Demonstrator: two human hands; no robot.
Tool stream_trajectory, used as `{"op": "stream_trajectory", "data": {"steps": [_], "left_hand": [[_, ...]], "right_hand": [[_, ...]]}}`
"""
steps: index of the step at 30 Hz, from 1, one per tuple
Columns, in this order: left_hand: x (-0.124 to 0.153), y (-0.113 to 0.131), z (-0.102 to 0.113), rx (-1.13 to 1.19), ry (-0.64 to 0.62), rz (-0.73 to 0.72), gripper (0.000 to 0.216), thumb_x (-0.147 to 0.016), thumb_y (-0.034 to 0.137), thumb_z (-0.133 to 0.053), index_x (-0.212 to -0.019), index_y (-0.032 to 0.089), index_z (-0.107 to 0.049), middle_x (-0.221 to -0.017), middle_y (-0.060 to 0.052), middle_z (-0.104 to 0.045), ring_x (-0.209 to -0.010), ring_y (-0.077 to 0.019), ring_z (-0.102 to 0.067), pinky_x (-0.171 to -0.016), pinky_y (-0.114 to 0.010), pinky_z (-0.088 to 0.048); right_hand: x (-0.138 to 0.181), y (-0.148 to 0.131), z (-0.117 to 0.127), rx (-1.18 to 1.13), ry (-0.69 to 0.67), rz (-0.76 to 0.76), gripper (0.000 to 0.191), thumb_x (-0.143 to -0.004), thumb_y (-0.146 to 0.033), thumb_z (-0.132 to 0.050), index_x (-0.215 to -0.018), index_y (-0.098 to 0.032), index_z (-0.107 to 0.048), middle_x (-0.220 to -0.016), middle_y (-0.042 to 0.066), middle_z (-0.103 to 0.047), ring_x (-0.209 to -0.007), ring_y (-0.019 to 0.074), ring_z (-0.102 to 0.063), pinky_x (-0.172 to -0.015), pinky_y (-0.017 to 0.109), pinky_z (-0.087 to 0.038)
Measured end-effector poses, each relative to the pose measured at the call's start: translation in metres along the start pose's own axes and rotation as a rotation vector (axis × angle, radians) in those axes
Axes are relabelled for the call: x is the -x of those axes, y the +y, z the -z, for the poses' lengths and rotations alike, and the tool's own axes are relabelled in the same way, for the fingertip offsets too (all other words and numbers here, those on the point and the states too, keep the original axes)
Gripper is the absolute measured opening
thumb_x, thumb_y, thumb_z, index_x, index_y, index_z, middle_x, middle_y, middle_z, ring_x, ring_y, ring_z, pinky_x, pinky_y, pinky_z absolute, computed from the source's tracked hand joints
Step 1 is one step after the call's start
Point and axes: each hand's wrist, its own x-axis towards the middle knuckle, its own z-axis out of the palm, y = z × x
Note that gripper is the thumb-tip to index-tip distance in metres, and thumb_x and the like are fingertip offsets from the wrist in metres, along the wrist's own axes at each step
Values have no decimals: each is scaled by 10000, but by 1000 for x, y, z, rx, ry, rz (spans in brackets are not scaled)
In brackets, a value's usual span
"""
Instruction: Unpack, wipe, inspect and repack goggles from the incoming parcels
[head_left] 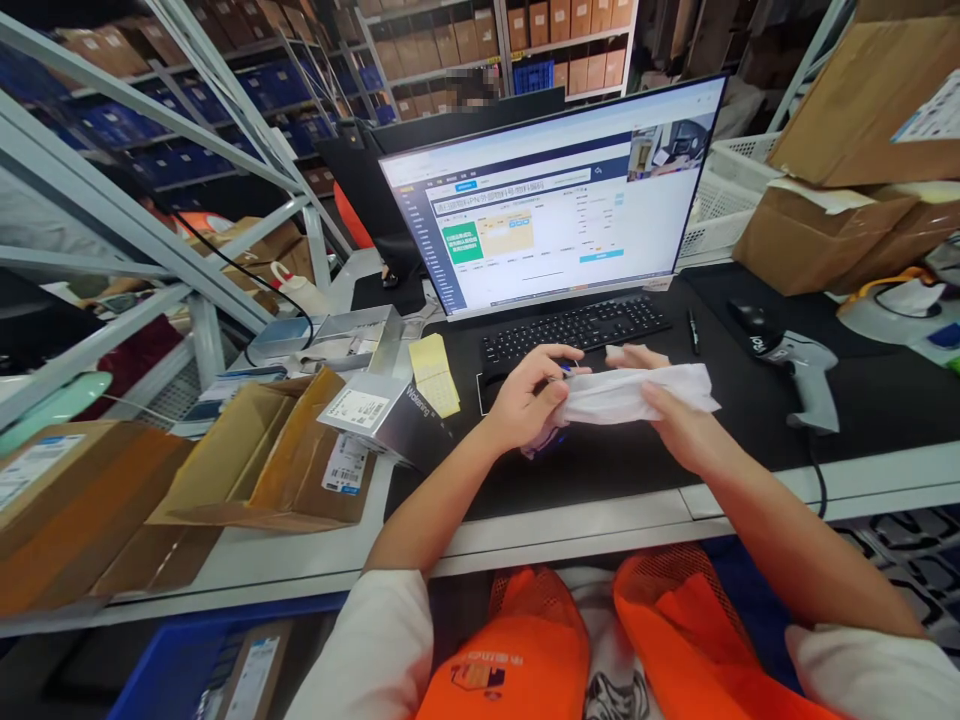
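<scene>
Both my hands hold a white soft packet (634, 393), like a folded plastic mailer, just above the black desk mat (750, 420) in front of the keyboard (574, 328). My left hand (529, 398) is closed around the packet's left end, fingers pinched over it. My right hand (675, 420) grips the right part from underneath, with the thumb across the top. Something blue shows under the left hand; I cannot make out what it is.
A monitor (555, 190) stands behind the keyboard. A barcode scanner (802, 370) and mouse (748, 318) lie at right, a pen (693, 330) beside the keyboard. An open cardboard box (262, 455), a dark labelled box (382, 415) and yellow notes (433, 373) sit at left. Cardboard boxes (832, 225) stack back right.
</scene>
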Motion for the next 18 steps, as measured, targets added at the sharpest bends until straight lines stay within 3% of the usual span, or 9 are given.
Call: {"op": "stream_trajectory", "data": {"steps": [2, 3, 5, 8, 11, 13, 16, 18], "left_hand": [[1, -1, -1, -71, 68, -102, 405, -995, 561, -500, -836, 189, -487, -1310, -149, -582, -1119, -245, -705, -932, -409, -574], [1, -1, -2, -120, 76, -160, 383, -999, 536, -510, -839, 188, -497, -1313, -153, -580, -1147, -253, -696, -957, -421, -567], [1, -1, -3, -207, 57, -232, 332, -1007, 480, -524, -848, 188, -516, -1319, -161, -585, -1200, -262, -668, -995, -441, -550], [1, 2, -5, -268, 27, -217, 319, -1019, 461, -494, -842, 196, -493, -1333, -173, -602, -1233, -261, -635, -996, -462, -544], [2, 8, -5, -269, 41, -207, 323, -1028, 456, -459, -822, 206, -452, -1316, -175, -620, -1220, -257, -629, -981, -465, -545], [4, 12, -5, -295, 38, -211, 289, -1021, 403, -478, -811, 207, -452, -1281, -169, -636, -1194, -250, -634, -960, -445, -545], [6, 17, -5, -359, -18, -196, 231, -990, 322, -513, -799, 209, -449, -1229, -158, -656, -1150, -241, -638, -936, -420, -543], [6, 17, -6, -356, -54, -197, 177, -956, 273, -534, -816, 209, -448, -1224, -154, -650, -1129, -238, -647, -930, -409, -543]], "right_hand": [[4, 5, 5, -94, -141, -242, 603, -910, -649, -591, -1387, -280, -591, -1377, 117, -650, -1206, 342, -654, -903, 524, -602], [6, 7, 7, -114, -192, -287, 598, -912, -645, -589, -1371, -261, -605, -1355, 129, -663, -1177, 347, -670, -871, 516, -613], [11, 8, 7, -63, -200, -202, 609, -878, -588, -681, -1386, -264, -596, -1395, 123, -639, -1211, 338, -652, -923, 492, -600], [19, 14, 4, 116, -77, 18, 645, -819, -469, -794, -1405, -302, -583, -1467, 87, -581, -1263, 315, -614, -1003, 443, -563], [21, 24, -1, 259, -41, 74, 643, -826, -431, -787, -1420, -327, -562, -1398, 84, -618, -1173, 314, -652, -978, 473, -569], [20, 28, -5, 315, -40, 129, 634, -832, -408, -780, -1420, -332, -554, -1388, 88, -616, -1219, 321, -623, -1051, 518, -519], [17, 27, -8, 271, -87, 202, 599, -804, -372, -812, -1358, -322, -590, -1479, 88, -537, -1369, 318, -514, -1168, 530, -401], [16, 25, -8, 119, -193, 128, 640, -782, -385, -836, -1361, -324, -573, -1484, 88, -534, -1340, 304, -543, -1128, 514, -443]]}}
